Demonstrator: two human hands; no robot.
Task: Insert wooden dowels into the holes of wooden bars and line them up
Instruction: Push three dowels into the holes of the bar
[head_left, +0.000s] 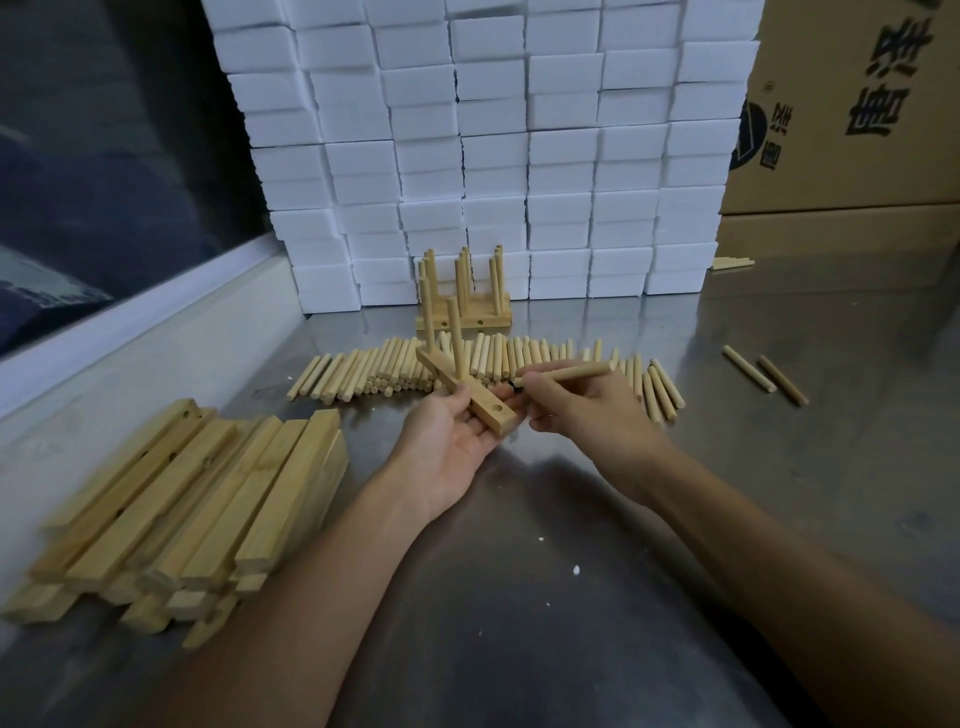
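My left hand (451, 441) holds a short wooden bar (485, 406) above the steel table. Two dowels (456, 338) stand upright in the bar's far holes, and its near hole is open. My right hand (576, 405) grips a loose dowel (566, 374) lying almost level, its left end close to the bar. Behind both hands lies a row of loose dowels (395, 364). Further back stand finished bars with upright dowels (465, 306).
A pile of bare wooden bars (197, 499) lies at the left front. Two stray dowels (763, 374) rest at the right. A wall of white foam blocks (493, 145) fills the back, with cardboard boxes (852, 130) at the right.
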